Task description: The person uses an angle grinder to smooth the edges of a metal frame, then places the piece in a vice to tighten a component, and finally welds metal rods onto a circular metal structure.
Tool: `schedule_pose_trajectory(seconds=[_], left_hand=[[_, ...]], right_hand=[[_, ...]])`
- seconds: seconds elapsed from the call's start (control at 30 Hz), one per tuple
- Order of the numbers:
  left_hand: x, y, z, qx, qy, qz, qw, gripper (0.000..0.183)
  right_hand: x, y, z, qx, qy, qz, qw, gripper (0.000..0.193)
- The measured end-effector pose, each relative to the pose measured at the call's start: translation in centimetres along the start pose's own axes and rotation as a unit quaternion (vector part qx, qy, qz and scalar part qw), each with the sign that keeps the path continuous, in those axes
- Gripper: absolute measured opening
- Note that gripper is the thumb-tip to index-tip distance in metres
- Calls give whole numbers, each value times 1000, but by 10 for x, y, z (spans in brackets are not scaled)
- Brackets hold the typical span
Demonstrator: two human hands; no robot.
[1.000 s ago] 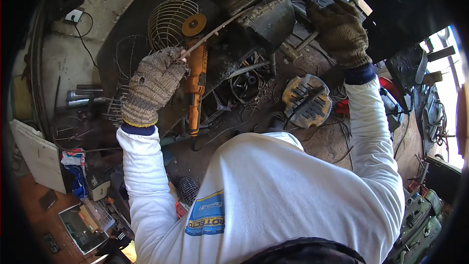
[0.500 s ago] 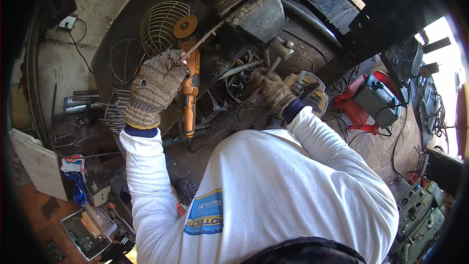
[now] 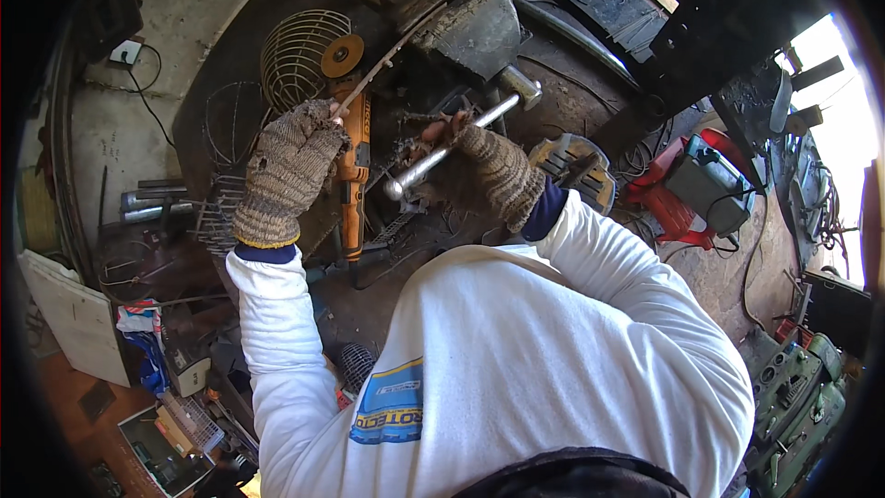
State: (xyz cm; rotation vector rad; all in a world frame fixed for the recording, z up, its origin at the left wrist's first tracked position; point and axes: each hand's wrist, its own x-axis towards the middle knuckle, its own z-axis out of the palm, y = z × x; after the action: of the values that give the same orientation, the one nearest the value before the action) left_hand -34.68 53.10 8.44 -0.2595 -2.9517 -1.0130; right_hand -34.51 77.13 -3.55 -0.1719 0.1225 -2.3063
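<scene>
My left hand (image 3: pixel 290 161), in a brown knitted glove, is closed around the near end of a thin, rough metal rod (image 3: pixel 381 65). The rod slants away to a heavy grey metal block (image 3: pixel 475 28), where its far end lies along the edge. My right hand (image 3: pixel 493 166), gloved alike with bare fingertips showing, grips a hammer (image 3: pixel 454 146) by its shiny metal handle. The hammer's head (image 3: pixel 522 87) points away, just off the block's near right corner. Beside my left hand lies an orange angle grinder (image 3: pixel 354 152) with a brown disc (image 3: pixel 342 54).
A round wire guard (image 3: pixel 300 51) sits behind the grinder. Right of my right hand is a round slotted metal piece (image 3: pixel 573 171). Farther right stands a red and grey machine (image 3: pixel 696 189) with cables. Metal pipes (image 3: pixel 152 203) lie at left, and a green machine (image 3: pixel 797 397) stands lower right.
My right hand has come slightly left, and the hammer has swung so that its handle shows at full length. My left hand and the rod have shifted only a little.
</scene>
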Motion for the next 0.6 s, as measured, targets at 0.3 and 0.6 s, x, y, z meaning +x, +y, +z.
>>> schedule_pose_trajectory(seconds=[0.3,0.6], left_hand=[[-1,20,0,-1,-26,-38,999,28],[3,17,8,-116,-31,-127,985,26]], right_hand=[[16,-85,25,-137,-90,-394,905,56],[-45,-106,-107,-734,243,-160,614,51]])
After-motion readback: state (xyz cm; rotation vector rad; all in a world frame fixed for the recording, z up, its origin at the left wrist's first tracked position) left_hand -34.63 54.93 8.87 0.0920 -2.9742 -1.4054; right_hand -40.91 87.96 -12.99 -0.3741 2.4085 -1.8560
